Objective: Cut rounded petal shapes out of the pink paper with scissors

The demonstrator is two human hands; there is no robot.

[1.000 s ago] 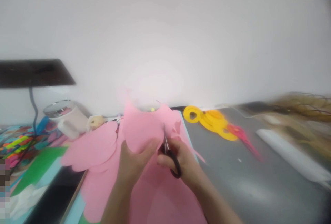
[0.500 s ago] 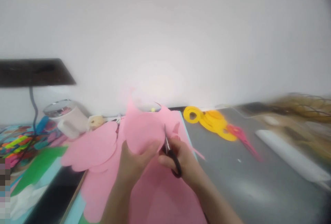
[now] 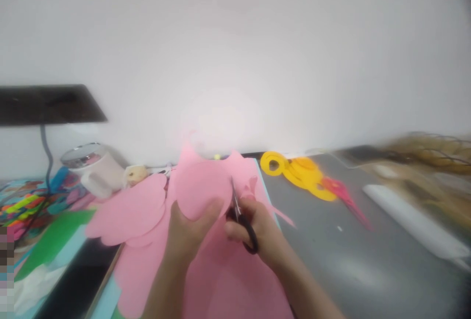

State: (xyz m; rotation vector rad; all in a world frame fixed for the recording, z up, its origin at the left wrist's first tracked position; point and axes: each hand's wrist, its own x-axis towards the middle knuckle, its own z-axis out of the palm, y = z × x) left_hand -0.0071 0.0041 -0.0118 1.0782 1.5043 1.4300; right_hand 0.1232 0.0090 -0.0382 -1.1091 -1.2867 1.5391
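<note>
My left hand pinches the lower edge of a pink paper piece, its thumb on the near face. That piece is raised, with a rounded outline and a thin pointed strip at its upper left. In my right hand is a pair of scissors with black handles, fingers wrapped through the loops. Its blades point up along the right edge of the paper. A narrow curled pink offcut lies beside my right hand. Beneath both hands spreads a larger pink sheet.
Scalloped pink cutouts lie on the left, near a white mug and a green sheet. Yellow paper shapes and pink scissors lie on the grey table. A white wall rises behind.
The raised pink paper has shifted slightly left with my left hand. My right hand and the scissors stay almost in place, the blades looking a little closer together.
</note>
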